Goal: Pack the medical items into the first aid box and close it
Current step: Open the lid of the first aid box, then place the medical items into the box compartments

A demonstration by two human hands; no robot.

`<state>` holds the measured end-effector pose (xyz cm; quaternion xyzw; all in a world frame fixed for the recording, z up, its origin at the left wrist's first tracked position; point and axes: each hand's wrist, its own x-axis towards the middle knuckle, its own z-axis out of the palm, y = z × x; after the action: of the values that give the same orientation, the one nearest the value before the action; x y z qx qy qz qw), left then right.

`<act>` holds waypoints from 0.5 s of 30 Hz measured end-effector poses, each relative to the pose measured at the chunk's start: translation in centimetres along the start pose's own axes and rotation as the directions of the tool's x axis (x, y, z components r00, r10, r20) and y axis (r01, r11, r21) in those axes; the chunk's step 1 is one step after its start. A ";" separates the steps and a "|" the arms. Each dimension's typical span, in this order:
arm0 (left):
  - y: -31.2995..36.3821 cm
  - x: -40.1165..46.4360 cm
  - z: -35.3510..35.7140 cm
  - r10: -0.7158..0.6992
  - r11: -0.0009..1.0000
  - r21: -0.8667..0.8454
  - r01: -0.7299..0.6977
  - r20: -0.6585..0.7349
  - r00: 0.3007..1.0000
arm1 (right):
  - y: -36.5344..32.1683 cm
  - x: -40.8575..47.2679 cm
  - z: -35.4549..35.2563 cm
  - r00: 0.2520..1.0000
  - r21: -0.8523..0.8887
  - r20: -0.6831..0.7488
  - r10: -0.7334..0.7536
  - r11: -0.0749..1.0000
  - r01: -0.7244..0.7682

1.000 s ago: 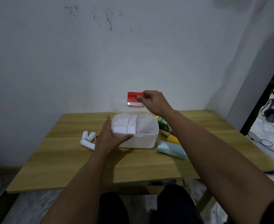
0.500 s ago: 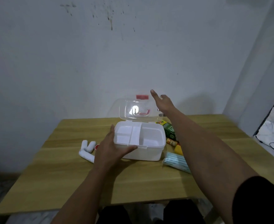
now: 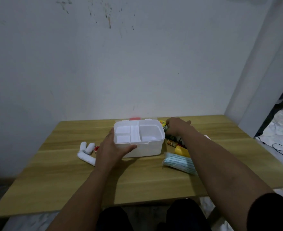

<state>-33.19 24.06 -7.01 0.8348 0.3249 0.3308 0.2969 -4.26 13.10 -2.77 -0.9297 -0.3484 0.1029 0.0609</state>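
Observation:
The white first aid box (image 3: 146,150) stands open at mid-table, with a divided tray inside. Its clear lid with a red latch (image 3: 135,118) lies folded back behind it. My left hand (image 3: 110,147) grips the box's front left corner, thumb along the front wall. Just right of the box, my right hand (image 3: 175,127) has its fingers curled on the far end of a green and yellow packet (image 3: 171,136). Three white bandage rolls (image 3: 85,152) and a small red tape roll (image 3: 96,148) lie left of the box. A pack of blue masks (image 3: 179,161), a yellow bottle (image 3: 181,150) and an orange tube (image 3: 171,142) lie to its right.
The wooden table (image 3: 137,177) stands against a white wall. A doorway with a black cable on the floor (image 3: 278,147) is at the far right. My dark-clothed knees (image 3: 154,217) sit under the table's front edge.
My right hand let go of the raised lid, which dropped back flat behind the box. The hand then came down to the packet right of the box. The left hand kept its hold.

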 end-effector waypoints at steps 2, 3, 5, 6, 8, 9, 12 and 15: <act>0.1 0.3 -0.2 0.006 1.000 -0.002 -0.006 0.022 1.000 | 0.0 -0.5 -0.3 0.999 0.010 -0.030 0.024 1.000 -0.023; 0.1 0.5 -0.4 0.008 1.000 -0.001 -0.008 0.035 0.999 | 0.0 -0.8 -0.8 0.999 0.010 -0.033 0.031 0.999 -0.031; 0.0 0.8 -0.5 -0.002 1.000 -0.004 0.002 0.056 0.998 | 0.2 -1.1 -2.0 0.999 -0.009 -0.034 0.030 1.000 -0.030; 0.0 0.9 -0.5 -0.010 1.000 -0.005 0.011 0.062 0.998 | 0.3 -1.5 -2.9 0.999 -0.027 -0.038 0.022 0.999 -0.023; -0.2 0.9 -0.5 -0.017 1.000 -0.006 0.018 0.068 0.998 | 0.6 -1.8 -4.5 0.998 -0.053 -0.067 0.007 0.999 -0.011; -0.2 0.9 -0.5 -0.020 1.000 -0.008 0.021 0.071 0.997 | 0.8 -2.0 -5.5 0.996 -0.056 -0.090 0.005 0.998 -0.010; -0.2 1.1 -0.6 -0.058 0.998 -0.011 0.059 0.089 0.994 | 0.7 -2.5 -8.5 0.988 -0.014 -0.151 -0.016 1.000 0.014; -0.1 1.1 -0.7 -0.064 0.998 0.000 0.064 0.082 0.995 | -0.4 -3.5 -11.4 0.987 0.033 -0.133 -0.088 0.995 0.093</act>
<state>-33.05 25.11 -6.26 0.8364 0.3388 0.2869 0.3215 -4.44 10.57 8.86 -0.9162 -0.3836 0.0455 0.1064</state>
